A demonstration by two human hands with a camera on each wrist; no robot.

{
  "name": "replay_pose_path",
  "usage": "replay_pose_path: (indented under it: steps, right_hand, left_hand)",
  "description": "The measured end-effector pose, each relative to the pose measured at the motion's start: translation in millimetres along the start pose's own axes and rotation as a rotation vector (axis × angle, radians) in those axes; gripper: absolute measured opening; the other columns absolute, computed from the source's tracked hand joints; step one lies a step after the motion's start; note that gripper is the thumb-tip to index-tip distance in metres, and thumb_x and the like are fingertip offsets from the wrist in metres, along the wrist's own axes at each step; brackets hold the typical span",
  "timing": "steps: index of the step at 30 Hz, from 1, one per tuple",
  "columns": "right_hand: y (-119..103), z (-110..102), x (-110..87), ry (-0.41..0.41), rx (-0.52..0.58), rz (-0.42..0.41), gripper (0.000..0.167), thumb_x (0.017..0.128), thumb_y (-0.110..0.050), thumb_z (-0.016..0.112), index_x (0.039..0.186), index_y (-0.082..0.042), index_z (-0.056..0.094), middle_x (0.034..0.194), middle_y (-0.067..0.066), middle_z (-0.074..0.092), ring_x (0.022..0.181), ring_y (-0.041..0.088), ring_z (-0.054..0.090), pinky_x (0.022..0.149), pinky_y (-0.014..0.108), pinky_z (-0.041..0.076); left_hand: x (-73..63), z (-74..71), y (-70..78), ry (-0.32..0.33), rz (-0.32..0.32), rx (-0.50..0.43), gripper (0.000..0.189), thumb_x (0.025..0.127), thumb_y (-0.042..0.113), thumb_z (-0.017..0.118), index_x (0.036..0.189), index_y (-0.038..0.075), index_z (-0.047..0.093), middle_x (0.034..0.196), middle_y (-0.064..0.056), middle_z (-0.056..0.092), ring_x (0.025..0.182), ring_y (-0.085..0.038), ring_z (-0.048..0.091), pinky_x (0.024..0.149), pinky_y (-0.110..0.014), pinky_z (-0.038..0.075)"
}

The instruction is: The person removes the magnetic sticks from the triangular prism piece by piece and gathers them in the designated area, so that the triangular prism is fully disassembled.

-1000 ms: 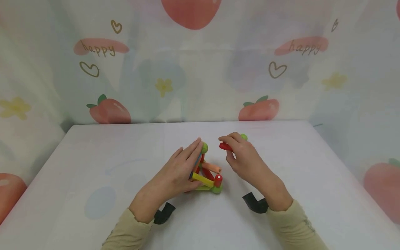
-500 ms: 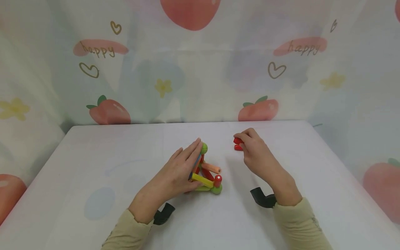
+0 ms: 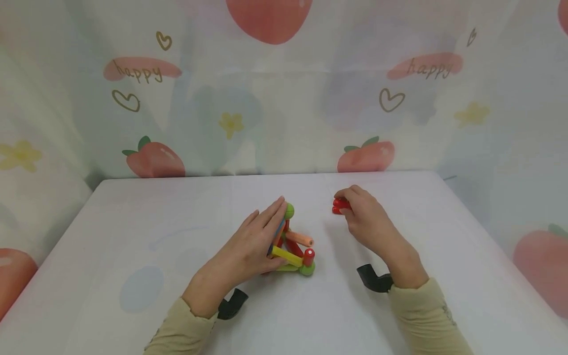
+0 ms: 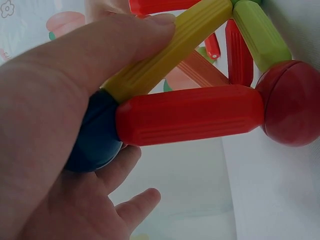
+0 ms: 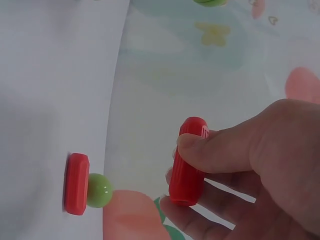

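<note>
My left hand (image 3: 248, 246) grips a toy frame of coloured building rods and balls. In the left wrist view its thumb lies on a yellow rod (image 4: 175, 55), with fingers behind a blue ball (image 4: 95, 142). From that ball a thick red rod (image 4: 192, 115) runs to a red ball (image 4: 295, 102). Away to the right, my right hand (image 3: 372, 222) pinches a loose red rod (image 5: 187, 167) between thumb and fingers. Below it in the head view lies a second red rod (image 5: 76, 185), with a green ball (image 5: 99, 190) beside it in the right wrist view.
A white table (image 3: 133, 222) carries everything. Behind it hangs a patterned cloth (image 3: 284, 108) with fruit and hearts. Dark curved pieces (image 3: 374, 279) show at both wrists.
My right hand has moved right, away from the frame, carrying the red rod, then dipped slightly over the second red rod. The left hand and the frame have stayed in place.
</note>
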State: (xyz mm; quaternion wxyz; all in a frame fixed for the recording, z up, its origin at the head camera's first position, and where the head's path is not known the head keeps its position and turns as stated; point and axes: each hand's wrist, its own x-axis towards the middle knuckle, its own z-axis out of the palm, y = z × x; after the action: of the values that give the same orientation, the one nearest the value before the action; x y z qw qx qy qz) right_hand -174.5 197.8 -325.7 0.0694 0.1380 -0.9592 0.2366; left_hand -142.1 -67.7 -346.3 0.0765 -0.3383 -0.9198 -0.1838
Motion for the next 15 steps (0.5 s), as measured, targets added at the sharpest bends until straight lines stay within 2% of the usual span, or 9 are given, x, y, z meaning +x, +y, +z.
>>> replay_pose_path:
  steps: [7,15]
  right_hand:
    - [6.9,4.6,3.5,0.016,-0.013,0.006,0.029,0.09,0.005,0.064,0.119,0.002,0.063,0.113,0.018,0.061,0.104,0.034,0.058,0.087,0.048,0.057]
    - [17.2,10.7,6.9,0.018,-0.006,0.033,0.031,0.091,0.004,0.064,0.121,0.0,0.064,0.112,0.019,0.06,0.104,0.034,0.057,0.089,0.049,0.057]
  left_hand:
    - [-0.2,0.3,-1.0,0.008,0.003,0.008,0.106,0.077,0.03,0.086,0.157,0.002,0.022,0.164,-0.009,0.026,0.148,-0.02,0.034,0.118,-0.05,0.033]
    - [0.7,0.1,-1.0,-0.012,-0.008,-0.009,0.107,0.077,0.03,0.086,0.157,0.003,0.021,0.165,-0.009,0.024,0.148,-0.02,0.033,0.119,-0.051,0.031]
